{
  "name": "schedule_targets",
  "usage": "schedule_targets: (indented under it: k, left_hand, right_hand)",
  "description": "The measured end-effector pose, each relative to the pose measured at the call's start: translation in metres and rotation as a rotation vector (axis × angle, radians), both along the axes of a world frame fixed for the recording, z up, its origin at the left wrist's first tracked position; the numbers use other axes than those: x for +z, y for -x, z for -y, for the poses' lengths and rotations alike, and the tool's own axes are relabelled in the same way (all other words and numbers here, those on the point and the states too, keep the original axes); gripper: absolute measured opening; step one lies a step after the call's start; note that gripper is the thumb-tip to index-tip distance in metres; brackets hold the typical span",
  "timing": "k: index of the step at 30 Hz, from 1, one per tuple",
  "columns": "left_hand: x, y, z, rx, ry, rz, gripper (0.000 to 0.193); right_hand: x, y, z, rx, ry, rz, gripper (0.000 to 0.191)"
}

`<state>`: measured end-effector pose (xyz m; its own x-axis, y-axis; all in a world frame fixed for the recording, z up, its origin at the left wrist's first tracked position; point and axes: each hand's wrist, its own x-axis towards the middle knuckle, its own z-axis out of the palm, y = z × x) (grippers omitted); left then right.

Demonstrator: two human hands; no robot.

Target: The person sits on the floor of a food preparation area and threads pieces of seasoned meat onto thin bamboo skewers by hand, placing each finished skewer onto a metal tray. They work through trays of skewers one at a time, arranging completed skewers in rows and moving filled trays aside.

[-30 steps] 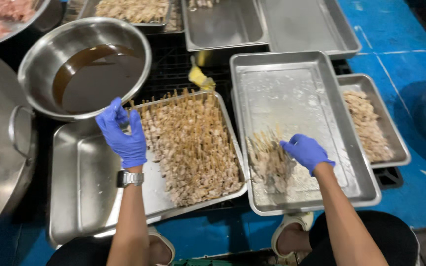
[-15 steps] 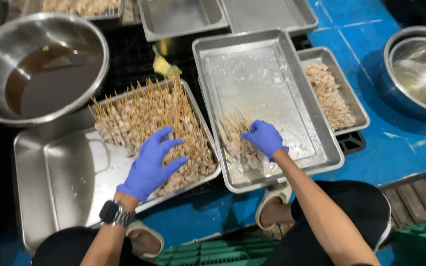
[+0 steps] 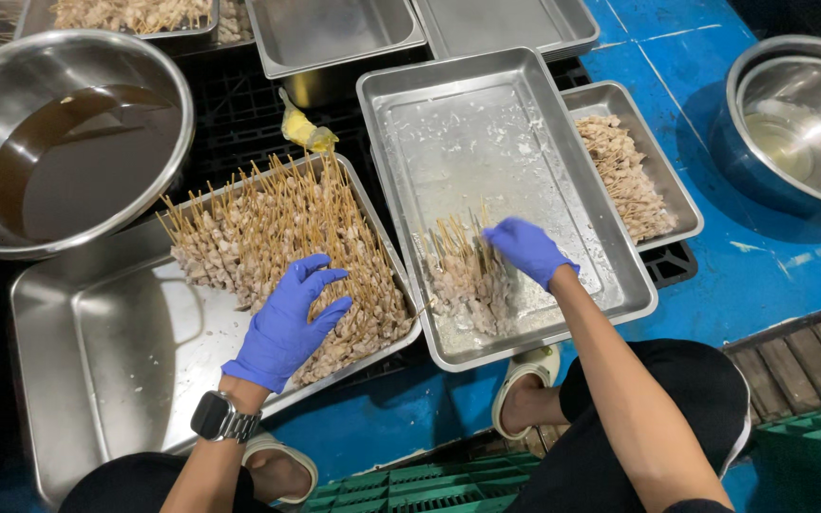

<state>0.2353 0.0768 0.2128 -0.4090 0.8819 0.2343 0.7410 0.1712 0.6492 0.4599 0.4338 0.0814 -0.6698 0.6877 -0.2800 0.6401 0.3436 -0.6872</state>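
We work with both gloved hands over the skewers; our left hand (image 3: 289,321) lies flat, fingers spread apart, on the big pile of meat skewers (image 3: 282,258) heaped in the left steel tray (image 3: 97,351), while our right hand (image 3: 527,249) rests with fingers drawn together on the small bundle of skewers (image 3: 466,275) lying at the near end of the middle steel tray (image 3: 486,123), though we cannot tell whether it truly pinches a stick; to do this well, we judge, we should lift by the bare bamboo ends, keep the points all one way, and press lightly so the meat stays on; around us stand a steel bowl of dark sauce (image 3: 64,142) at the upper left, a yellow brush (image 3: 304,131) between the trays, a smaller tray of cut meat (image 3: 629,176) just right of the middle tray, and an empty steel bowl (image 3: 805,119) on the blue floor (image 3: 715,285); the upturned sticks crowd the left hand, and the tray rims overlap closely.
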Motion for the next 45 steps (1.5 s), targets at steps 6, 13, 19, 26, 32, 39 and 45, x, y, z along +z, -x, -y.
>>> schedule_targets:
  k: [6,13,19,26,32,39,45]
  left_hand:
    - [-0.006,0.000,-0.004,-0.038,0.023,0.025,0.031]
    - [-0.010,0.002,-0.012,-0.069,-0.031,-0.065,0.027]
    - [-0.012,0.002,-0.014,-0.062,0.042,-0.031,0.037]
    - [-0.004,-0.001,-0.014,-0.066,0.029,-0.011,0.046]
    - [-0.006,-0.007,-0.016,-0.030,0.029,0.216,0.047]
    - [-0.026,-0.008,-0.023,-0.045,-0.081,0.463,0.039]
    - [-0.046,-0.030,-0.036,-0.070,-0.067,0.581,0.038]
  right_hand:
    - [-0.037,0.009,-0.010,-0.128,0.219,-0.290,0.049]
    - [-0.020,0.013,-0.008,-0.149,0.346,-0.194,0.044]
    - [0.016,-0.001,-0.007,-0.172,0.441,-0.053,0.032]
    - [0.003,-0.029,-0.021,-0.014,0.472,-0.021,0.030]
    - [0.023,-0.032,-0.028,-0.154,0.079,-0.444,0.034]
    - [0.101,0.007,0.028,-0.179,0.359,-0.537,0.038]
    - [0.116,0.031,0.075,-0.094,0.119,-0.570,0.037]
